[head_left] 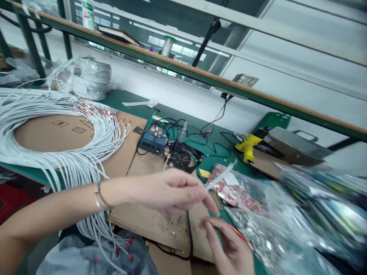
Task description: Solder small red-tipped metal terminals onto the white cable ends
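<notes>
My left hand [174, 191] reaches across the middle with its fingers curled. Its fingertips come down close to my right hand [229, 248], whose thumb and forefinger are pinched together. Anything between the fingers of either hand is too small or hidden to make out. A thin whitish strip [220, 176] slants up past the left fingers; whether that hand holds it, I cannot tell. Beside the right hand runs a thin orange-red line [239, 233], partly covered. Stained cardboard [160, 225] lies beneath both hands. White cables [94, 225] with red ends hang over my lap under the left forearm.
A large coil of white cables [111, 141] lies at left. Beyond my hands stand a blue box-shaped device [153, 139] and a small black fan [185, 158]. At right are a yellow-handled tool [248, 147] and plastic bags of small parts [258, 229]. A shelf edge [172, 63] crosses above.
</notes>
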Available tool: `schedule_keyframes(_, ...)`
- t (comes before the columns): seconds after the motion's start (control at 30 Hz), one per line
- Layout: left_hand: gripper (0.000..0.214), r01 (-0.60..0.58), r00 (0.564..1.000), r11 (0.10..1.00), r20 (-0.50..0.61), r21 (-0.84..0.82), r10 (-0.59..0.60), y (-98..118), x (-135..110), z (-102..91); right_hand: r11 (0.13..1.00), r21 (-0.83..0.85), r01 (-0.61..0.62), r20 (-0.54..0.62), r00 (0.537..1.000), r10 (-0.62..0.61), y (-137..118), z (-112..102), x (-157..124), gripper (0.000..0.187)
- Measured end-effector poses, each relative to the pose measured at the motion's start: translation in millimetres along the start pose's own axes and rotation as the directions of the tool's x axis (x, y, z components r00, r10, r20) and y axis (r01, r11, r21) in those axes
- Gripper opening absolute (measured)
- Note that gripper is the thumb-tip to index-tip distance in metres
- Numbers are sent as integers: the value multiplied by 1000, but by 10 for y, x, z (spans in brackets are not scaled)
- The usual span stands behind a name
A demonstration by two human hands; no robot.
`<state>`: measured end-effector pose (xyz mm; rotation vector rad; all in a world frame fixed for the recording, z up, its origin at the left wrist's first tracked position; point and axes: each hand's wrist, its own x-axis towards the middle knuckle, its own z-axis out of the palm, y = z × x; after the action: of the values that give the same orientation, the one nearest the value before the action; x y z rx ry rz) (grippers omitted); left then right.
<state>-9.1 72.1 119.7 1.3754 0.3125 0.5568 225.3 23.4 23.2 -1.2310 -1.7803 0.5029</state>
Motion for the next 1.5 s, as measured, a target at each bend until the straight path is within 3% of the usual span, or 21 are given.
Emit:
schedule_keyframes(0.13,26,143,987,986,-81,86,-136,-447,-62,271,965,255,-53,27,999,47,-224,173,-43,16)
schedule_keyframes(0.23,31,299,948,925,-182,232,-261,-700,-235,319,918,384,-96,79,994,71,-308,229,-86,15)
schedule_keyframes(0.33,36,411,906,872,-230,266,-357,-862,-380,330,885,439,-156,108,987,120,-311,286,-114,8)
schedule_keyframes(0.47,32,473,866,869,-260,148,-427,-1034,-449,360,824,495,-275,193,960,205,-249,389,-159,6)
schedule_keyframes(0.6,23,413,853,910,-334,-41,-402,-1161,-425,404,780,529,-335,308,932,192,-235,501,-230,11)
schedule_keyframes(0.67,25,362,852,930,-384,-60,-356,-1176,-420,426,672,622,-401,323,914,246,-258,561,-258,12)
schedule_keyframes(0.77,28,291,859,956,-427,-46,-282,-1146,-438,455,424,765,-484,357,868,346,-294,635,-254,17)
schedule_keyframes(0.87,30,270,846,959,-455,-87,-280,-1107,-480,468,303,843,-445,307,859,410,-292,644,-207,23)
schedule_keyframes(0.93,35,277,821,951,-482,-135,-307,-1099,-511,464,336,865,-372,197,869,454,-274,617,-183,23)
schedule_keyframes(1.0,40,278,800,944,-502,-177,-330,-1101,-539,452,492,792,-361,149,896,418,-263,588,-183,18)
schedule_keyframes(1.07,43,280,790,940,-509,-196,-342,-1111,-559,439,662,647,-379,207,923,325,-277,574,-196,8)
schedule_keyframes(1.13,43,287,787,941,-516,-181,-339,-1125,-571,432,747,548,-377,276,924,264,-316,572,-203,4)
schedule_keyframes(1.33,33,291,802,952,-518,-96,-297,-1165,-570,436,827,421,-373,321,914,249,-401,553,-146,4)
schedule_keyframes(1.5,30,259,818,959,-502,-114,-281,-1183,-568,439,777,465,-425,368,891,266,-335,542,-143,4)
